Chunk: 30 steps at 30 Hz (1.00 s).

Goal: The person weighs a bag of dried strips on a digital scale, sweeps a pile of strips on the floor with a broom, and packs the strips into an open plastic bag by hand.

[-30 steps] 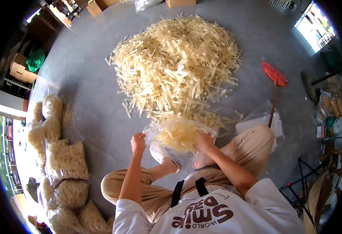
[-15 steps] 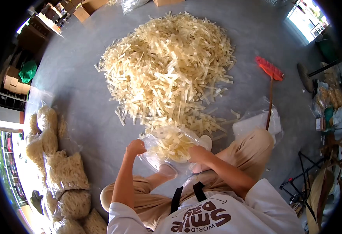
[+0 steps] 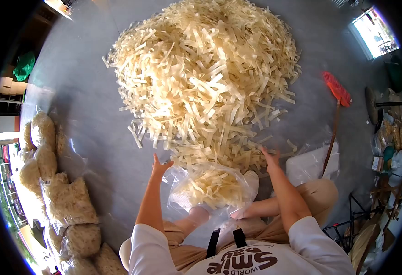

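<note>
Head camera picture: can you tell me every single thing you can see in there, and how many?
pile of strips: one, cream, middle of the floor
open bag: one, clear with cream strips inside, between pile and person
filled bags: several, clear with cream contents, left
broom: one, red head, right
flat pack: one, white, by the broom handle
green thing: one, green, upper left
boxes: a few, tan, left edge
metal frame: one, black, lower right
clutter: mixed colours, right edge, too jumbled to count
floor: one, grey, underneath
shirt: one, white with brown letters, bottom
trousers: one pair, tan, bottom
shoes: two, white, near the open bag
left hand: one, bare, beside the open bag
right hand: one, bare, by the pile's near edge
</note>
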Tool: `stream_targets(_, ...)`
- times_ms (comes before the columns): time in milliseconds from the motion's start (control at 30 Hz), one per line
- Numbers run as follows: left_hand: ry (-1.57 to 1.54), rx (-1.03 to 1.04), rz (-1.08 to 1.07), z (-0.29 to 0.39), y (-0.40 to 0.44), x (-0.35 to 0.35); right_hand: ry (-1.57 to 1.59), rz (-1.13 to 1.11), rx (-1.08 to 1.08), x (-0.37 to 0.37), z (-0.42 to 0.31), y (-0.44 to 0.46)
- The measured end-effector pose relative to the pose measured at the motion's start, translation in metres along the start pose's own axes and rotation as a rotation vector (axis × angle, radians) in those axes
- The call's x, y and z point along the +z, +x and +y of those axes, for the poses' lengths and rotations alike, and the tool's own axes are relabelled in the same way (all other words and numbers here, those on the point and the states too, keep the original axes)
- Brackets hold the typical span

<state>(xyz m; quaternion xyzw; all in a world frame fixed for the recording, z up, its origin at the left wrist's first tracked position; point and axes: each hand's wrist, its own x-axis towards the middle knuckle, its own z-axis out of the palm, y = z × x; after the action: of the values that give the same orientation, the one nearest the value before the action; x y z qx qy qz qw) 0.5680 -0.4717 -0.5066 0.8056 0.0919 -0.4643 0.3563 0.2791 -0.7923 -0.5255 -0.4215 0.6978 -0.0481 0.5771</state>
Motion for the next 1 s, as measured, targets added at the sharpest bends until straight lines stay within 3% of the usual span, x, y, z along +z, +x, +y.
stream_targets(33, 0.142, 0.010, 0.063, -0.005, 0.009, 0.007, -0.014, 0.049, 0.058, 0.004, 0.007, 0.006)
stream_targets(100, 0.423, 0.036, 0.185, -0.011, 0.023, 0.026, -0.378, 0.066, -0.025, 0.028, 0.012, 0.010)
stream_targets(167, 0.649, 0.242, 0.134, 0.017, 0.017, 0.050, -0.557, -0.037, -0.096, 0.055, -0.002, -0.010)
stream_targets(233, 0.789, 0.503, -0.083, 0.026, 0.024, 0.083, -0.610, -0.105, -0.185, 0.081, -0.006, -0.027)
stream_targets(300, 0.841, 0.557, -0.231, 0.032, 0.025, 0.106, -0.622, -0.155, -0.207, 0.098, -0.001, -0.024)
stream_targets(333, 0.744, 0.704, -0.189, 0.028, 0.031, 0.110, -0.631, -0.203, -0.241, 0.104, -0.001, -0.024)
stream_targets(367, 0.745, 0.705, -0.185, 0.029, 0.035, 0.111, -0.630, -0.204, -0.245, 0.107, -0.001, -0.025)
stream_targets(433, 0.343, 0.746, -0.313, 0.042, 0.033, 0.112, -0.579, -0.287, -0.337, 0.108, -0.013, -0.038)
stream_targets(467, 0.368, 0.739, -0.291, 0.046, 0.027, 0.116, -0.577, -0.287, -0.344, 0.113, -0.017, -0.047)
stream_targets(533, 0.326, 0.772, -0.317, 0.045, 0.027, 0.118, 0.110, -0.622, -0.217, 0.123, -0.021, -0.068)
stream_targets(667, 0.248, 0.748, -0.334, 0.095, -0.041, 0.105, 0.048, -0.662, -0.156, 0.121, -0.037, -0.087)
stream_targets(733, 0.217, 0.839, -0.324, 0.116, -0.066, 0.099, 0.248, -0.646, -0.457, 0.118, -0.039, -0.094)
stream_targets(867, 0.169, 1.025, -0.349, 0.148, -0.128, 0.088, 0.226, -0.705, -0.528, 0.077, -0.074, -0.146)
stream_targets(933, 0.123, 1.061, -0.380, 0.158, -0.160, 0.084, 0.242, -0.632, -0.570, 0.060, -0.083, -0.171)
stream_targets(1000, 0.204, 1.149, -0.295, 0.155, -0.189, 0.081, 0.220, -0.676, -0.595, 0.038, -0.100, -0.205)
